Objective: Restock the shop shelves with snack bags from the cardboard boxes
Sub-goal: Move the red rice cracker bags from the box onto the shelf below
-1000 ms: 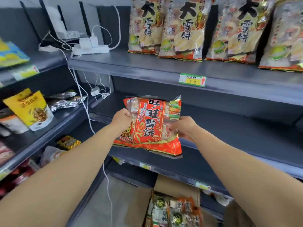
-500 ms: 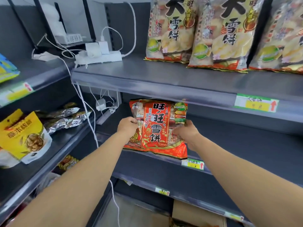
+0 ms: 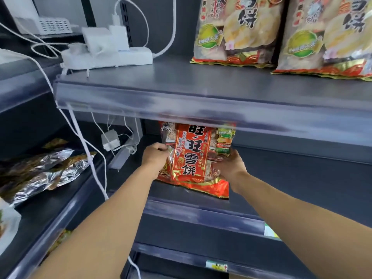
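A red snack bag with black characters stands upright on the dark middle shelf, its bottom edge resting on the shelf surface. Its top is hidden behind the front lip of the upper shelf. My left hand grips the bag's left side and my right hand grips its right side. The cardboard boxes are out of view.
Two large beige snack bags stand on the upper shelf at the right. A white power strip with chargers and cables lies at its left end. Silver foil bags lie on the left shelving. Another charger sits left of the red bag.
Both hands have carried the red bag deeper onto the middle shelf, under the upper shelf's lip. The view has moved closer and the cardboard box below has left the frame.
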Available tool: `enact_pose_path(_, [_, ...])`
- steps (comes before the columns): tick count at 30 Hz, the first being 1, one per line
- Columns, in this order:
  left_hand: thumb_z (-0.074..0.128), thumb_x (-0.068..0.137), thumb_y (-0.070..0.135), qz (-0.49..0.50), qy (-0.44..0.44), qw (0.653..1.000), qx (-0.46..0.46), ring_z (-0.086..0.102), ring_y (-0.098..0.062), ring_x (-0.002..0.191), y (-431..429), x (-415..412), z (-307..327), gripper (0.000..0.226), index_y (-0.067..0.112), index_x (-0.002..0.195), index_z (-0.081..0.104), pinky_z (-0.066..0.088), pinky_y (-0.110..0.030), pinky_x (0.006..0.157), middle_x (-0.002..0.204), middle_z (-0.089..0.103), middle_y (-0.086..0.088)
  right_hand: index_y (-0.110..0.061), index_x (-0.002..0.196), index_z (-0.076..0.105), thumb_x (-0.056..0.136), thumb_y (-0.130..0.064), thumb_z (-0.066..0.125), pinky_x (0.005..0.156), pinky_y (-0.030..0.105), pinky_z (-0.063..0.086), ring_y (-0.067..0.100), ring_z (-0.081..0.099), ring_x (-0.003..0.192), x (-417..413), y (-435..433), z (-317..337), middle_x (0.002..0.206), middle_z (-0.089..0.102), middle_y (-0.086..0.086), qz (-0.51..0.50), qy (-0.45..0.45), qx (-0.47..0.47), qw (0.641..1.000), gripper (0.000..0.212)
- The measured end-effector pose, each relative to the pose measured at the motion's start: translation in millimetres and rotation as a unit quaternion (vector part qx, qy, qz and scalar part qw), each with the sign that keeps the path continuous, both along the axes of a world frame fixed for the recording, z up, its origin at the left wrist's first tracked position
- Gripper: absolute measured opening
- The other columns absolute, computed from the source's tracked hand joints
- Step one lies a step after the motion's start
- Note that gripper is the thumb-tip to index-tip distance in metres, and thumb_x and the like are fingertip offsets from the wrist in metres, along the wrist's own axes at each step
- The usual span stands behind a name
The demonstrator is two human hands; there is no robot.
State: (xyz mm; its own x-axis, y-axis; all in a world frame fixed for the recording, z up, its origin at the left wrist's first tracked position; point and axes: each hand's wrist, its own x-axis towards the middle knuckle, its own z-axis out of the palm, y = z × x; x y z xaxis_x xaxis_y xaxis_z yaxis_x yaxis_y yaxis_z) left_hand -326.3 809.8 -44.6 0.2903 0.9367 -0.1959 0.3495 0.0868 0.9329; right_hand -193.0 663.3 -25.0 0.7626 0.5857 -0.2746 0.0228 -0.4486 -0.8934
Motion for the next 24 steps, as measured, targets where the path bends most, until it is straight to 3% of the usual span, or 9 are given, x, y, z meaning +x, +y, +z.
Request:
enact_pose_path(3, [0.065,0.086,0.013,-0.005,-0.023,1.0,0.011,0.053,-0.015,0.08,23,5,-3,0.014,0.015,0.1,0.066,0.05,-0.032,0.083,0.1,0.063,-0.007,-0.023,0.118,0.047,0.09,-0.008,0.052,0.084,0.031,0.053,0.016,0.061,0.089,-1,21,-3,0.105,0.062,-0.005,-0.005,-0.014,0.022,1.0,0.032])
enact_pose_path(6, [0.064,0.087,0.011,-0.005,-0.043,0.999,0.014,0.057,-0.018,0.091,41,10,-9,0.012,0.019,0.095,0.063,0.052,-0.041,0.094,0.098,0.061,-0.002,-0.027,0.108,0.042,0.093,-0.004,0.044,0.097,0.032,0.047,0.016,0.056,0.096,0,41,-9,0.105,0.056,-0.006,0.003,-0.047,0.016,0.999,0.027])
enact_pose_path(12, [0.061,0.089,0.007,-0.015,-0.093,0.995,0.013,0.06,-0.017,0.092,62,27,-19,0.016,0.017,0.101,0.061,0.052,-0.041,0.095,0.094,0.063,0.0,-0.03,0.123,0.047,0.09,-0.01,0.052,0.09,0.032,0.051,0.016,0.061,0.094,5,66,-17,0.101,0.062,-0.01,-0.061,-0.046,0.069,0.995,0.038])
enact_pose_path(16, [0.063,0.089,0.011,-0.013,-0.129,0.991,0.008,0.058,-0.018,0.09,66,34,-21,0.025,0.01,0.114,0.06,0.052,-0.034,0.071,0.1,0.062,-0.002,-0.029,0.127,0.047,0.087,-0.002,0.047,0.088,0.031,0.051,0.015,0.061,0.091,8,78,-15,0.097,0.064,-0.011,-0.071,-0.038,0.095,0.992,0.048])
enact_pose_path(20, [0.062,0.089,0.006,-0.021,-0.118,0.993,0.016,0.058,-0.017,0.094,70,38,-22,0.026,0.012,0.114,0.059,0.051,-0.04,0.087,0.106,0.063,-0.004,-0.032,0.137,0.038,0.085,0.002,0.047,0.076,0.026,0.047,0.014,0.058,0.086,8,80,-18,0.095,0.06,-0.012,-0.049,-0.037,0.084,0.995,0.063])
enact_pose_path(24, [0.06,0.09,0.004,-0.011,-0.12,0.992,0.021,0.059,-0.016,0.094,71,42,-21,0.026,0.009,0.115,0.059,0.052,-0.039,0.093,0.106,0.063,-0.004,-0.031,0.134,0.04,0.086,0.002,0.046,0.065,0.022,0.044,0.004,0.051,0.068,10,78,-21,0.085,0.055,-0.018,-0.053,-0.046,0.09,0.993,0.059])
